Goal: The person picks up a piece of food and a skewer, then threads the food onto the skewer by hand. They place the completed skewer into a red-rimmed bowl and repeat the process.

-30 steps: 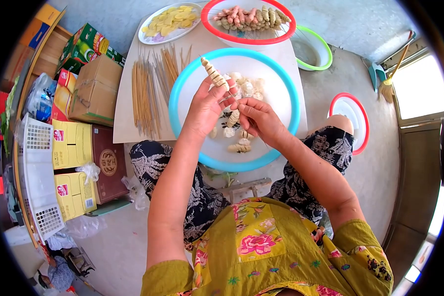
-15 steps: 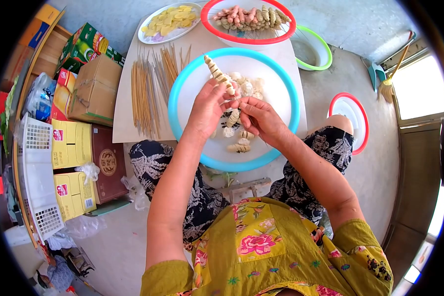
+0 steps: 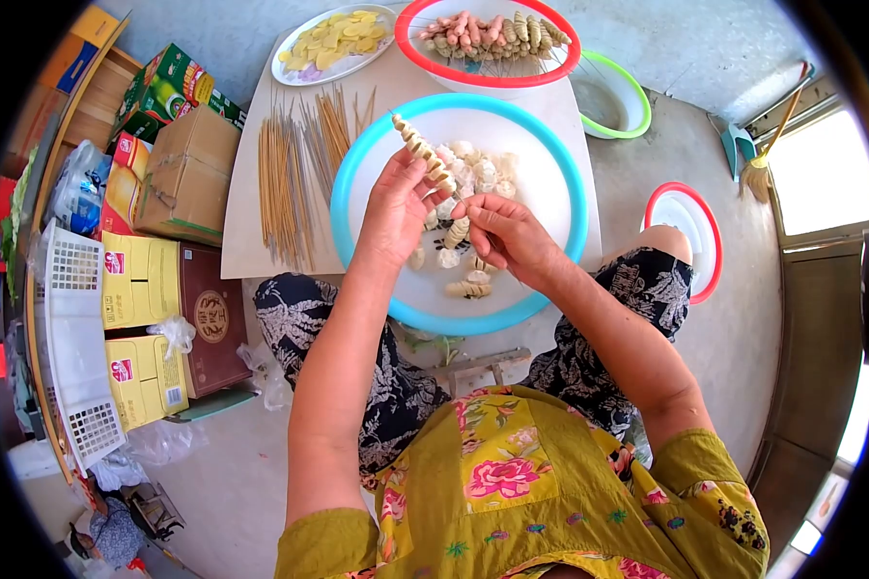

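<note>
Over the basin with a blue rim (image 3: pixel 343 246), my left hand (image 3: pixel 396 207) holds a pale, spiral-cut food piece (image 3: pixel 425 152) tilted up to the left. A thin skewer runs through it, its tip showing at the top. My right hand (image 3: pixel 514 232) is closed, thumb and fingers pinching the skewer's lower end. Below the hands, in the basin, lie more spiral-cut pieces (image 3: pixel 469 289) and pale, rounded lumps (image 3: pixel 483 174). Some of these are hidden by my hands.
Loose wooden skewers (image 3: pixel 278 193) lie on the table (image 3: pixel 251 246), left of the basin. Behind are a plate of yellow slices (image 3: pixel 343 43) and a red-rimmed basin (image 3: pixel 406 48) holding filled skewers (image 3: pixel 497 43). Boxes (image 3: pixel 188 174) stand at left; a green-rimmed basin (image 3: pixel 637 106) is at right.
My left hand and the spiral-cut piece have shifted slightly left, away from my right hand. More of the skewer shows between the hands.
</note>
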### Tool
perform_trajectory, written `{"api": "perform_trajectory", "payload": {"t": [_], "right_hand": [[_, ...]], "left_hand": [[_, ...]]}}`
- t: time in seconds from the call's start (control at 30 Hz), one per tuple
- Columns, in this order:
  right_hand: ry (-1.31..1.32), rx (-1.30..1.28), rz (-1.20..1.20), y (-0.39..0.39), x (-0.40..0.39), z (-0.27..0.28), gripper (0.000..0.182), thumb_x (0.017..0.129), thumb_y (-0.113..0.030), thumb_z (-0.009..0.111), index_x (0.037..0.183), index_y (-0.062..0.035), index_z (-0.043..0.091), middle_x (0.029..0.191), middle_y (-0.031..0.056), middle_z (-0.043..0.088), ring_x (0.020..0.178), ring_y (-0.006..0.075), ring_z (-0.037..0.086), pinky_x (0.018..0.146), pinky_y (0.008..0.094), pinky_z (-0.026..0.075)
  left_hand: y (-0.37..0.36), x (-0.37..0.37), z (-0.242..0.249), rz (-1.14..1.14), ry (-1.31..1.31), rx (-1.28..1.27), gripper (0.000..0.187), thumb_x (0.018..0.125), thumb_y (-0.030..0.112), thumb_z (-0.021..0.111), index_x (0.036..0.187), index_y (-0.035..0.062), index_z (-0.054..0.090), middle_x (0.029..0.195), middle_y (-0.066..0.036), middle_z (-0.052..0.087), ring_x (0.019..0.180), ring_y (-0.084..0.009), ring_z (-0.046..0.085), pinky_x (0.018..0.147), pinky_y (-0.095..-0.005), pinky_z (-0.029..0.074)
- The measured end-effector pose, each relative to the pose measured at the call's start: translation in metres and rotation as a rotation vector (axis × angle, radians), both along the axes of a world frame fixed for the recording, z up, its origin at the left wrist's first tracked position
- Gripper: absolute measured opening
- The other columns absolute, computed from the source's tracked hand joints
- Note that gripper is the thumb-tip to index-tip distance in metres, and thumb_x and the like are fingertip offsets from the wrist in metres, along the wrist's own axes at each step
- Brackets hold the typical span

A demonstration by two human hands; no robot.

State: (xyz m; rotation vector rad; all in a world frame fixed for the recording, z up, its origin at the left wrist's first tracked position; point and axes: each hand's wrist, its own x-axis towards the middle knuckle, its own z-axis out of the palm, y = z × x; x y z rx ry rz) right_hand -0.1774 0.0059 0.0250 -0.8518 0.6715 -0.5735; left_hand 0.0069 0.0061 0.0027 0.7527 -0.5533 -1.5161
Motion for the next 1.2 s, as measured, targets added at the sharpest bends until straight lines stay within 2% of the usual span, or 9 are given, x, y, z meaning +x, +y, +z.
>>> {"api": "perform_trajectory", "payload": {"t": [0.27,0.37,0.57,0.63,0.73,0.93,1.07,1.2], "right_hand": [[0.052,-0.034,-0.004,0.001,0.001,-0.002,0.020,0.097,-0.018,0.045,0.102,-0.0052,0.059,0.056,-0.0014,0.047,0.041,0.0052,0.035,0.039,0.0193,0.026],[0.049,-0.070,-0.007,0.002,0.001,-0.005,0.019,0.097,-0.018,0.047,0.102,-0.0053,0.060,0.056,-0.0019,0.047,0.041,0.0048,0.035,0.039,0.0190,0.026],[0.140,-0.176,-0.081,0.001,0.002,-0.010,0.018,0.096,-0.017,0.049,0.104,-0.0058,0.061,0.056,-0.0019,0.049,0.042,0.0036,0.037,0.039,0.0183,0.028],[0.220,-0.319,-0.099,0.002,0.004,-0.012,0.018,0.096,-0.015,0.050,0.104,-0.0052,0.061,0.056,-0.0019,0.049,0.042,0.0029,0.038,0.040,0.0179,0.030],[0.268,-0.382,-0.090,0.005,0.005,-0.010,0.018,0.096,-0.015,0.049,0.105,-0.0042,0.061,0.056,-0.0022,0.049,0.043,0.0025,0.038,0.040,0.0178,0.030],[0.239,-0.331,-0.029,0.008,0.002,0.001,0.015,0.095,-0.013,0.050,0.100,-0.0038,0.061,0.056,-0.0041,0.048,0.047,0.0023,0.043,0.041,0.0189,0.033],[0.270,-0.338,-0.060,0.009,0.002,-0.001,0.015,0.095,-0.013,0.049,0.099,-0.0041,0.061,0.056,-0.0041,0.048,0.048,0.0024,0.044,0.042,0.0189,0.034],[0.282,-0.400,-0.069,0.009,0.001,-0.006,0.015,0.095,-0.013,0.050,0.099,-0.0044,0.062,0.057,-0.0043,0.047,0.049,0.0022,0.044,0.044,0.0189,0.035]], "left_hand": [[-0.002,0.001,-0.001,0.043,0.056,0.030,0.030,0.091,0.027,0.059,0.117,0.0118,0.054,0.107,-0.007,0.060,0.097,-0.0174,0.059,0.081,-0.0338,0.049],[-0.002,0.002,-0.002,0.003,-0.003,-0.020,0.031,0.091,0.029,0.059,0.116,0.0114,0.055,0.106,-0.007,0.061,0.096,-0.0176,0.059,0.081,-0.0333,0.050],[0.002,-0.003,0.007,0.098,-0.043,0.061,0.031,0.088,0.025,0.063,0.113,0.0092,0.054,0.100,-0.001,0.061,0.093,-0.0129,0.058,0.079,-0.0304,0.048],[0.001,-0.001,0.005,0.089,-0.120,0.031,0.030,0.088,0.022,0.064,0.113,0.0079,0.054,0.101,-0.001,0.061,0.092,-0.0124,0.057,0.079,-0.0297,0.047],[-0.002,0.001,-0.001,0.096,-0.121,0.015,0.027,0.088,0.018,0.062,0.112,0.0069,0.054,0.103,-0.002,0.060,0.093,-0.0130,0.057,0.081,-0.0304,0.047],[-0.005,0.010,-0.002,0.128,-0.043,-0.029,0.030,0.091,0.014,0.057,0.120,0.0081,0.051,0.117,-0.010,0.057,0.102,-0.0171,0.056,0.086,-0.0332,0.046],[-0.002,0.008,0.005,0.061,-0.018,-0.021,0.033,0.091,0.014,0.056,0.123,0.0083,0.050,0.118,-0.010,0.057,0.103,-0.0182,0.056,0.085,-0.0334,0.046],[-0.004,0.009,0.001,0.147,-0.034,-0.014,0.035,0.092,0.015,0.056,0.125,0.0087,0.048,0.118,-0.011,0.056,0.103,-0.0196,0.056,0.084,-0.0340,0.047]]}}
